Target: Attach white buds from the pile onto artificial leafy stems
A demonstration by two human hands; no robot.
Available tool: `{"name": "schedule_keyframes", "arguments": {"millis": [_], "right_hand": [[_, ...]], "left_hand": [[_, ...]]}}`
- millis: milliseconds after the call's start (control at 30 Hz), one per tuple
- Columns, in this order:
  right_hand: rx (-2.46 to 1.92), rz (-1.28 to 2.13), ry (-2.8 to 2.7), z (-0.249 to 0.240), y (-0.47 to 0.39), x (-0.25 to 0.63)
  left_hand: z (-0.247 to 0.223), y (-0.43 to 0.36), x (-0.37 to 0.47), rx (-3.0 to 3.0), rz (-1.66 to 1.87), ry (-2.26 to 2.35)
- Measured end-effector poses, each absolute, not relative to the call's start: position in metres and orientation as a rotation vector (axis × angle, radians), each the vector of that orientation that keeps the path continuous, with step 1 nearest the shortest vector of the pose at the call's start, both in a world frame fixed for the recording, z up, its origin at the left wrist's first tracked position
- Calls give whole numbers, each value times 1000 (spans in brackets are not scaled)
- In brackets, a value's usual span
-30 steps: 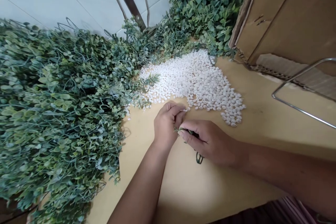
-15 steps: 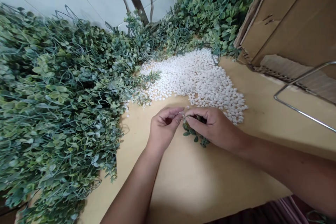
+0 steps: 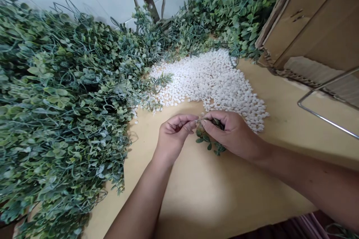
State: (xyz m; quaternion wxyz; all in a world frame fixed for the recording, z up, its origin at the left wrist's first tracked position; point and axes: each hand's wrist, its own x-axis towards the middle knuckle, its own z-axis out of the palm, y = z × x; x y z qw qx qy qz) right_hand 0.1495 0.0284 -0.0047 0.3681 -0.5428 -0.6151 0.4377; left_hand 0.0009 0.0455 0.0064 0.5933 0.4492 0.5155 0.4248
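In my right hand (image 3: 228, 129), thumb and fingers are closed around a small sprig of artificial green leaves (image 3: 209, 140), whose leaves hang below the palm. The sprig's stem end points left, toward my other hand. My left hand (image 3: 175, 132) is pinched, its fingertips meeting that end; whatever lies between them is too small to make out. Just beyond both hands spreads a pile of small white plastic pieces (image 3: 204, 78), with one loose piece close to my right fingertips.
A big heap of artificial greenery (image 3: 70, 112) covers the left side, and more greenery (image 3: 232, 11) stands at the back. A cardboard box (image 3: 311, 22) is at the back right, with a bent metal rod (image 3: 331, 121) in front. Everything rests on a tan board (image 3: 196, 194).
Both hands stay together at nearly the same spot, fingertips still meeting at the stem end. The left fingers have curled slightly more. The view has shifted a little.
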Motion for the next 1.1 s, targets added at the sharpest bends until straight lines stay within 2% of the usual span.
{"name": "schedule_keyframes", "arguments": {"millis": [1100], "right_hand": [[-1402, 886, -1615, -10, 31, 148]], "left_hand": [[4, 49, 2, 904, 925, 1213]]}}
